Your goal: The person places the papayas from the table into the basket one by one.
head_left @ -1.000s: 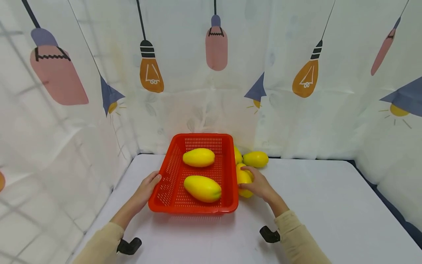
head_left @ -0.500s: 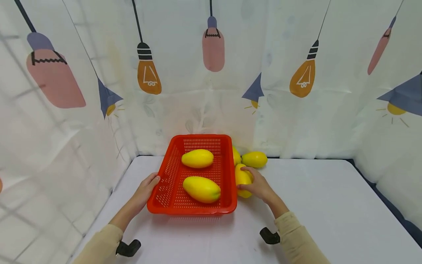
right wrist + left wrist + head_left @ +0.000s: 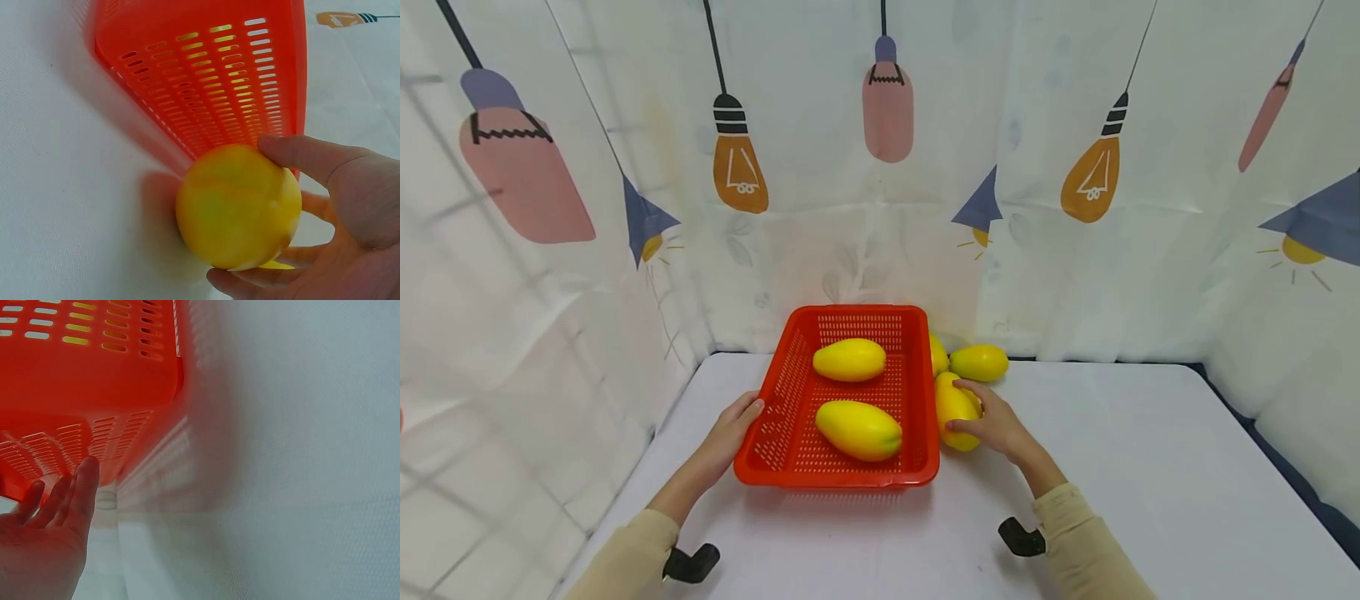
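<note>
A red perforated plastic basket (image 3: 797, 467) holds two yellow papayas, one farther back (image 3: 850, 360) and one nearer (image 3: 859, 431). My left hand (image 3: 730, 432) grips its left side, thumb at the rim; in the left wrist view the fingers (image 3: 81, 497) lie against the outer slotted wall. Beside the basket's right wall, my right hand (image 3: 996, 419) grips another papaya (image 3: 953, 407), thumb on the near side and fingertips on the far side. The right wrist view shows this papaya (image 3: 234, 206) end-on, between thumb and fingers, close to the basket wall (image 3: 206, 81).
Behind the gripped papaya lie two more, one (image 3: 980, 362) in full view and one (image 3: 937, 354) partly hidden by the basket. All stand on a white-covered table (image 3: 1150, 483). A curtain printed with lamps (image 3: 880, 242) hangs at the back and sides.
My right hand and the papaya in it have shifted slightly to the right, away from the basket. The left hand and the basket hold their place.
</note>
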`<state>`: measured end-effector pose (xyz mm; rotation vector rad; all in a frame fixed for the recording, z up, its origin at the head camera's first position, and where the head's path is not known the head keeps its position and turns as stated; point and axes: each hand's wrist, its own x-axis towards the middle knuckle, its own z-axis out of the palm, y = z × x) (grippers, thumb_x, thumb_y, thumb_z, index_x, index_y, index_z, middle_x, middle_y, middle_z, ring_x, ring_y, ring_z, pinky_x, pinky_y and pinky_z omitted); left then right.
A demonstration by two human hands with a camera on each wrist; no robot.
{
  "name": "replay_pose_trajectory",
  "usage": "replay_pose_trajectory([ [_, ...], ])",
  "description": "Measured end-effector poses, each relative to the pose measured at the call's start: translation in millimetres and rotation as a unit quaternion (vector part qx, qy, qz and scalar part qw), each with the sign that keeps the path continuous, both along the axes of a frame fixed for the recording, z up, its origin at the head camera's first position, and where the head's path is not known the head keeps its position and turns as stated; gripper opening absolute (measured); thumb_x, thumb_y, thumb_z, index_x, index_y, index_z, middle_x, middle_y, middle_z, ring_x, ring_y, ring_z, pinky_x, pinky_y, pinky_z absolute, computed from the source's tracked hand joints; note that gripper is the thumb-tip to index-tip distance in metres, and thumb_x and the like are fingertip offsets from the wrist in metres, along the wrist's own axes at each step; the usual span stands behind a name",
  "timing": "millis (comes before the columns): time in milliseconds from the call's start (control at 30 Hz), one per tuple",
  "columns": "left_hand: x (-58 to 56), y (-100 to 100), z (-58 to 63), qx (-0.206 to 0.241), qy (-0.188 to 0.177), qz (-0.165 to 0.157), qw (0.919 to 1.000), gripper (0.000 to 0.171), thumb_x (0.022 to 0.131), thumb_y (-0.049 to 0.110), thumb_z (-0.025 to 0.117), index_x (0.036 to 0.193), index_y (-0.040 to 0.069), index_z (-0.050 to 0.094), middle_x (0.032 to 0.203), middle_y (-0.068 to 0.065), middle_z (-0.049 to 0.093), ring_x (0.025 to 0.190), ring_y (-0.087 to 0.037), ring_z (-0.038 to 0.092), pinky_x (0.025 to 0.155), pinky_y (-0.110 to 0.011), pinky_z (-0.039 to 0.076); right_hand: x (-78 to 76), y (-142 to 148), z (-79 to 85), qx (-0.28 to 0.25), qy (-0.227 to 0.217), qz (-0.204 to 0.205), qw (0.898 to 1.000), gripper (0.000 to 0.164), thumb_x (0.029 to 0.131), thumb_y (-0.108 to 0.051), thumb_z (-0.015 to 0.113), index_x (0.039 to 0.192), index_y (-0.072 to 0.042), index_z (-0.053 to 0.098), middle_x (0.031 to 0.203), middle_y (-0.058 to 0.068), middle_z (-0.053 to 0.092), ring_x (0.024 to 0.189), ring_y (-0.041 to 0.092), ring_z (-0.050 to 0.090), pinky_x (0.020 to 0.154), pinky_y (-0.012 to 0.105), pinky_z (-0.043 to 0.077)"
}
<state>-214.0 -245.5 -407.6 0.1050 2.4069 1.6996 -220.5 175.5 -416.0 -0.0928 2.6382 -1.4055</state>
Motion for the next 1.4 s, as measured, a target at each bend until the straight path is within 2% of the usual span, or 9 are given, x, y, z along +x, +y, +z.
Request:
replay_pose_trajectory([
  [400, -0.2, -0.7, -1.6, 0.001, 0.013, 0.0, 0.9999, 0.052, 0.105, 0.039, 0.035, 0.141, 0.001, 0.037, 0.12, -0.021, 0.054, 0.092, -0.01, 0.058, 0.08, -0.022, 0.05, -1.8, 1.2, -4.3, -0.004, 0.016, -0.001, 1.0, 0.068, 0.081, -0.026, 0.076, 0.142, -0.021, 0.046, 0.15, 0.012, 0.042, 0.133, 0.036, 0.04, 0.109, 0.059, 0.032],
  [867, -0.8, 0.3, 0.7, 0.007, 0.006, -0.001, 1.0, 0.053, 0.105, 0.038, 0.035, 0.142, 0.001, 0.035, 0.12, -0.02, 0.054, 0.092, -0.01, 0.059, 0.079, -0.022, 0.051, 0.4, 3.6, -3.4, -0.011, 0.002, -0.02, 1.0, 0.068, 0.083, -0.03, 0.075, 0.143, -0.024, 0.044, 0.152, 0.012, 0.039, 0.133, 0.039, 0.039, 0.107, 0.059, 0.036],
  [1400, -1.1, 0.0, -0.4, 0.008, 0.002, -0.005, 1.0, 0.053, 0.105, 0.038, 0.034, 0.143, 0.001, 0.033, 0.123, -0.023, 0.052, 0.094, -0.011, 0.058, 0.08, -0.021, 0.052, 2.1, 5.1, 0.6, -0.021, 0.015, -0.017, 1.0, 0.067, 0.083, -0.031, 0.074, 0.142, -0.023, 0.044, 0.151, 0.013, 0.039, 0.133, 0.04, 0.04, 0.106, 0.059, 0.037],
])
